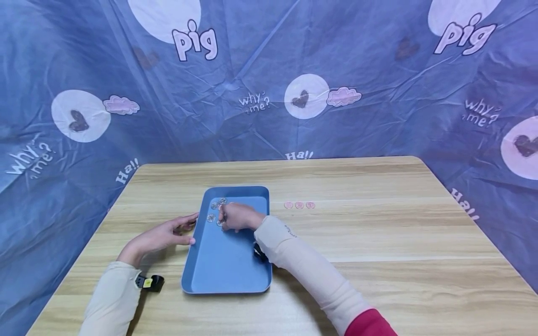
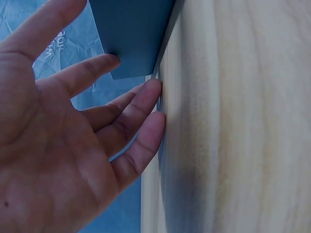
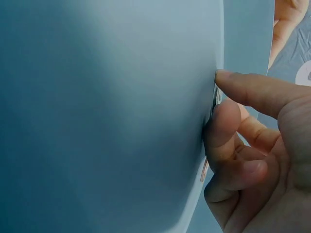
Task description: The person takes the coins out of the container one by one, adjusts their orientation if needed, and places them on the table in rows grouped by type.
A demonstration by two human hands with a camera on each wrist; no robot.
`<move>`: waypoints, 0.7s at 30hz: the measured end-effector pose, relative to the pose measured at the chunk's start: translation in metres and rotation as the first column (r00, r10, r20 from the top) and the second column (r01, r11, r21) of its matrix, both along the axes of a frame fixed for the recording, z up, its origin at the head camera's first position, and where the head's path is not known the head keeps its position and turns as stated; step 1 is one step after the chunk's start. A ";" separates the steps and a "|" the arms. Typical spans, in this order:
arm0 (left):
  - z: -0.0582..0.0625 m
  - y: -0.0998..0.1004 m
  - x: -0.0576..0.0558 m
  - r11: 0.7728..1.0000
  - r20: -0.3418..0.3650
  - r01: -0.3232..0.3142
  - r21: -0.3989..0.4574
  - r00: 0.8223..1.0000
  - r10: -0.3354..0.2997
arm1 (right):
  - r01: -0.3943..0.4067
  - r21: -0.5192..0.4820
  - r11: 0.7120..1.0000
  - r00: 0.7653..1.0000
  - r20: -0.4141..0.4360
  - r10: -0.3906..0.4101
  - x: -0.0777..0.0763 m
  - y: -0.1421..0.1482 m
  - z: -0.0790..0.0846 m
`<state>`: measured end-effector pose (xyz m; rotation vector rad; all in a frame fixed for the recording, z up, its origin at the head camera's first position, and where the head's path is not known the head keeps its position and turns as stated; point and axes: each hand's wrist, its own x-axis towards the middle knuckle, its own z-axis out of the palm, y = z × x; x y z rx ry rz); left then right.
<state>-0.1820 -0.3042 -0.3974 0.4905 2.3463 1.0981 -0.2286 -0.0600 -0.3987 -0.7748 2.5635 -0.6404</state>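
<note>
A shallow blue tray [image 1: 227, 266] lies on the table, with several small round coin-like discs [image 1: 211, 218] in its upper left part. My right hand [image 1: 239, 217] reaches down among these discs. In the right wrist view, its thumb and curled forefinger are at the tray floor on either side of a thin disc [image 3: 217, 94], pinching it; part of the disc is hidden. Another disc edge [image 3: 204, 171] shows below those fingers. My left hand [image 1: 166, 234] is at the tray's left wall, fingers loosely spread, with fingertips touching or very near the wall.
Three pinkish round discs [image 1: 299, 205] lie in a row on the wooden table [image 1: 378, 233], right of the tray. A blue printed cloth [image 1: 252, 130] hangs behind the table and at its sides. The tray's raised rim surrounds the right hand's working area.
</note>
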 end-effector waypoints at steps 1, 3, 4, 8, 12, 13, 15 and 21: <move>0.000 0.000 0.000 1.000 -0.002 0.002 0.002 1.000 -0.002 | 0.000 0.002 1.000 1.000 -0.002 0.000 0.000 0.000 0.000; 0.000 0.000 0.000 1.000 -0.004 0.003 -0.001 1.000 -0.003 | 0.001 0.014 1.000 1.000 -0.006 -0.001 0.001 0.000 0.001; 0.000 0.000 0.000 1.000 -0.005 0.003 -0.003 1.000 -0.003 | 0.000 0.020 1.000 1.000 -0.008 0.000 0.001 0.000 0.002; -0.001 -0.001 0.000 1.000 -0.003 -0.004 -0.019 1.000 0.004 | 0.007 0.033 0.999 1.000 -0.015 -0.007 0.003 0.000 0.003; 0.000 -0.001 0.000 1.000 -0.002 -0.006 -0.026 1.000 0.006 | 0.020 0.038 0.999 0.999 -0.037 -0.019 0.003 -0.001 0.003; 0.000 -0.001 0.000 1.000 -0.003 -0.007 -0.028 1.000 0.007 | 0.024 0.041 0.999 0.999 -0.044 -0.022 0.003 -0.001 0.002; 0.000 0.000 0.000 0.999 -0.007 -0.008 -0.032 1.000 0.008 | 0.036 0.037 0.999 0.998 -0.051 -0.034 0.003 -0.001 0.001; 0.001 0.000 0.000 0.999 -0.013 -0.009 -0.034 1.000 0.009 | 0.061 0.017 0.998 0.997 -0.053 -0.060 0.003 -0.001 -0.001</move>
